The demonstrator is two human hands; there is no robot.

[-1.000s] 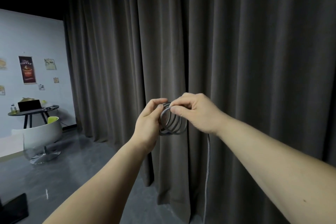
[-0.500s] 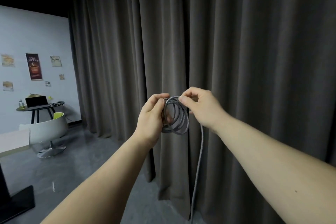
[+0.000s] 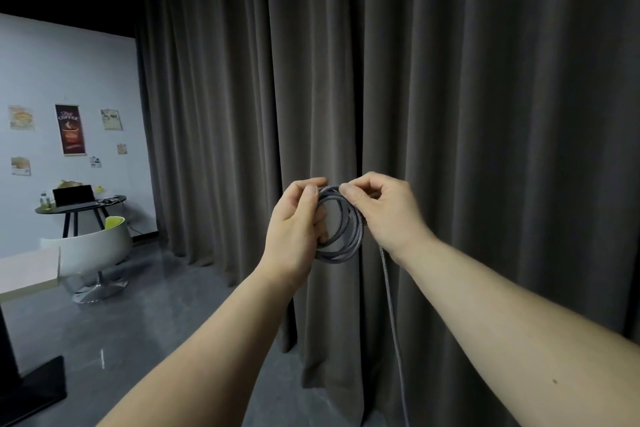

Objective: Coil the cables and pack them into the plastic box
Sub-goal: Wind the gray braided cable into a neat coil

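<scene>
Grey braided cable (image 3: 341, 225), wound into several round loops, held in mid-air at about chest height in front of a dark curtain (image 3: 450, 114). Loops lie roughly one on another, not perfectly aligned. One free strand drops from the right side of the coil, passes under the right wrist and runs down out of the bottom of the view; its end is not visible.

Left hand (image 3: 294, 232): fingers curled round the left side of the coil, thumb pressed on top of the loops, fingertips showing inside the ring. Clamped on the cable.

Right hand (image 3: 384, 215): thumb and forefinger pinch the top of the coil, just beside the left thumb; the other fingers are curled into the palm. Both hands close together at the top of the coil, both forearms bare.

Surroundings: curtain fills the middle and right of the view, hanging to a grey glossy floor (image 3: 145, 322). Far left, a pale wall with a coffee poster (image 3: 71, 130) and several small prints. Below them, a round dark counter (image 3: 81, 207) carrying an open laptop (image 3: 73, 195) and small items too small to identify. A white tub chair (image 3: 93, 250) with a green inside stands in front of it.
</scene>
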